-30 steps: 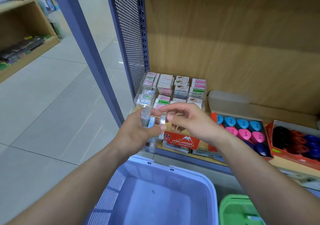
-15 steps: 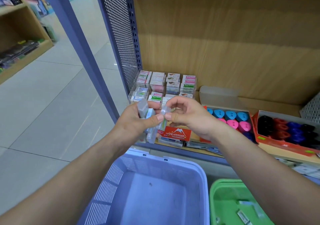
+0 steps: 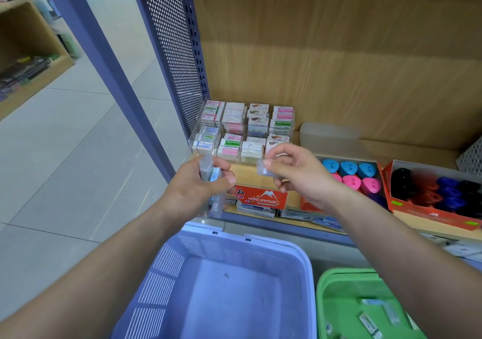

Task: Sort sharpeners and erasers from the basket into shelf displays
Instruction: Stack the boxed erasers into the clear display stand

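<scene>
- Shelf unit (image 3: 339, 64): wood-grain back panel with a perforated blue side panel at its left. From my remote seat I see its board carrying every display listed below.
- Purple basket (image 3: 167, 273): slatted plastic, right under my view, in front of the shelf edge and between the two forearms.
- Green basket (image 3: 323, 299): just right of the purple one. A few small wrapped items (image 3: 367, 320) lie in it.
- Red carton (image 3: 430, 212): far right of the shelf, holding black, red and blue sharpeners (image 3: 448, 192).
- Orange carton (image 3: 307, 204): left of the red carton, partly behind the right wrist. It holds rows of blue and pink sharpeners (image 3: 349, 167).
- Clear display case (image 3: 242, 130): back left corner, with tiered compartments filled with boxed erasers.
- "Hard Eraser" box (image 3: 260, 197): front shelf edge, below the gap between the hands.
- Left hand (image 3: 193, 184): fingers curled tight round a stack of clear-wrapped packs (image 3: 207, 166), thumb across the front. The stack stands upright and sticks out above and below the fist.
- Right hand (image 3: 300, 174): thumb and forefinger pinch a single clear-wrapped piece (image 3: 263, 169), with the other fingers loosely curled beneath. The piece is held in front of the display case, apart from the stack. It is too blurred for me to tell its type.
</scene>
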The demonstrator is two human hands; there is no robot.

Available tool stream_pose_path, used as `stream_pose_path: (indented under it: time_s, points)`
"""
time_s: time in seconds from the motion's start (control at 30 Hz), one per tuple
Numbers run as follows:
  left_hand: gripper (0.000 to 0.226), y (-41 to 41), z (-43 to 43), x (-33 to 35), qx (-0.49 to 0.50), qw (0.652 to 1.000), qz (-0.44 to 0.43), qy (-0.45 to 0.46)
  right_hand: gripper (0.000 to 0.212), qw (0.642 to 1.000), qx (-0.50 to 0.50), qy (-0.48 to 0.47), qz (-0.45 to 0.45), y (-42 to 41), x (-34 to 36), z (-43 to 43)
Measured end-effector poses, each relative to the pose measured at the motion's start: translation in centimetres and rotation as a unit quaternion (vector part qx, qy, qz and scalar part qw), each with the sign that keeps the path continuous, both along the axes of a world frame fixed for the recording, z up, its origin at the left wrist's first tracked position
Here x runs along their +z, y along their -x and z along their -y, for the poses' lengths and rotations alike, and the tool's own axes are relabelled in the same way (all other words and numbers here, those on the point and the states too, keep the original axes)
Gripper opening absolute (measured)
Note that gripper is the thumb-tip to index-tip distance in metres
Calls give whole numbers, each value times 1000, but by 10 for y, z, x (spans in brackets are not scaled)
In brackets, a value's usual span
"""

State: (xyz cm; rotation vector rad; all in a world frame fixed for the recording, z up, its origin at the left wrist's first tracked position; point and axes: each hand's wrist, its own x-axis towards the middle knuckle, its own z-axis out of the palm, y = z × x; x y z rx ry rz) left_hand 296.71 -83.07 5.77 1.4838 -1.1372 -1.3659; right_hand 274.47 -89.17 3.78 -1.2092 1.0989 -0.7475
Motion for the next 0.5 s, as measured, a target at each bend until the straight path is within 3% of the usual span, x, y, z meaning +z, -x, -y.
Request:
stream_pose_path:
  time_s: [0.27,0.5]
  points:
    - [21,-5,7,-12,8,999,27,-31,26,996,-67,-51,-19,19,-34,22]
    - [20,-13,20,-16,19,998,45,-30,20,987,-89,45,-129,-6,-40,78]
